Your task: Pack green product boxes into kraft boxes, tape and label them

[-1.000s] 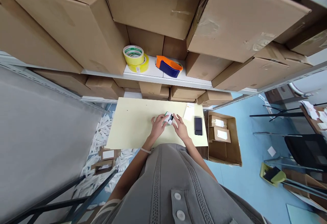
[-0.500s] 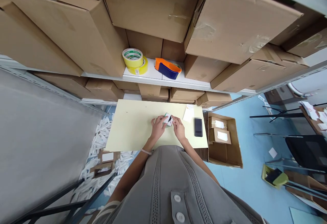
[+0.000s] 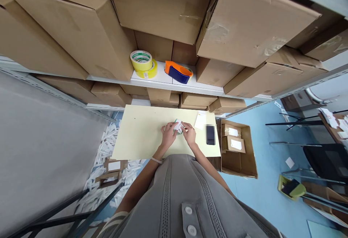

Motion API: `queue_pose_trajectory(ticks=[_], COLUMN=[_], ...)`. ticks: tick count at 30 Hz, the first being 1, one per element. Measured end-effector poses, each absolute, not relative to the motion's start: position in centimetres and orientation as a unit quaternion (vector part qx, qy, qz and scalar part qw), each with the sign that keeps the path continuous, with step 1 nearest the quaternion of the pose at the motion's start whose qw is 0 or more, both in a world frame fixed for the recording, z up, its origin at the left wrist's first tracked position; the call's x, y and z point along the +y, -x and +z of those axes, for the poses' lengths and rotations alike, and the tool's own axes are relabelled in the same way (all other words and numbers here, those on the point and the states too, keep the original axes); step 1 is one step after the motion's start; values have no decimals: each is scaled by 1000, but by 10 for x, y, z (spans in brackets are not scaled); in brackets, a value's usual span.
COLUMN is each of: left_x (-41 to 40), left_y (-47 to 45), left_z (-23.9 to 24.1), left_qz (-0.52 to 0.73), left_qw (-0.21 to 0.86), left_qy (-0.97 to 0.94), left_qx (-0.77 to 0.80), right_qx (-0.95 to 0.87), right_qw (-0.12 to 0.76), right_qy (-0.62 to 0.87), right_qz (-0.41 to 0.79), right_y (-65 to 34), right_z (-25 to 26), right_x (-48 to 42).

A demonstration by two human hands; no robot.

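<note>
A small white box with green edges (image 3: 178, 126) is held between both hands over the pale yellow table (image 3: 141, 133). My left hand (image 3: 168, 133) grips its left side, fingers curled around it. On the box's right edge, the fingers of my right hand (image 3: 188, 133) are pinched at what looks like a flap. Part of the box is hidden by the fingers. To the right lie a white paper slip (image 3: 200, 120) and a dark phone (image 3: 210, 135), both untouched.
Above the table, a shelf (image 3: 160, 82) bears tape rolls (image 3: 141, 61), an orange and blue tape dispenser (image 3: 178, 72) and large cardboard boxes (image 3: 163, 6). An open carton (image 3: 252, 151) with small parcels stands at the table's right. White packets (image 3: 107, 142) cover the floor at left.
The dark opening or strip on the box's right side no longer shows; its top now looks white. My right fingers have shifted slightly left over it.
</note>
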State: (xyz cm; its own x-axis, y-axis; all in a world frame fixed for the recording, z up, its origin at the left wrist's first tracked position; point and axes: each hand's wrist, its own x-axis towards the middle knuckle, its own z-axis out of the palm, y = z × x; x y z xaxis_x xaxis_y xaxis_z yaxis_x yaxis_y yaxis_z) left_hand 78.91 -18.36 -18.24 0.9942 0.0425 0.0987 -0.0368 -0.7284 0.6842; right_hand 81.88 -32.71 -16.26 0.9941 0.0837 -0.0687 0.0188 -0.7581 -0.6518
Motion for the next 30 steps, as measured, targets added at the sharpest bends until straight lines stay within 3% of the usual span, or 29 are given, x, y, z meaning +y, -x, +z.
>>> queue_pose_trajectory(ticks=[22,25,30], left_x=[-176,-173,-169], left_y=[-782,-782,-782], left_z=[-183,-185,-186], left_qz=[48,44,30], left_qw=[340,340,340], left_qy=[-939,-939,-939], left_qx=[-22,-36,-48], right_qx=[-40,-34,83], right_qw=[364,399,527], right_qy=[927,912,834], right_qz=[74,91,143], right_y=[-811,-808,-811], right_z=[-173,-175,-179], right_x=[-323,-325,-323])
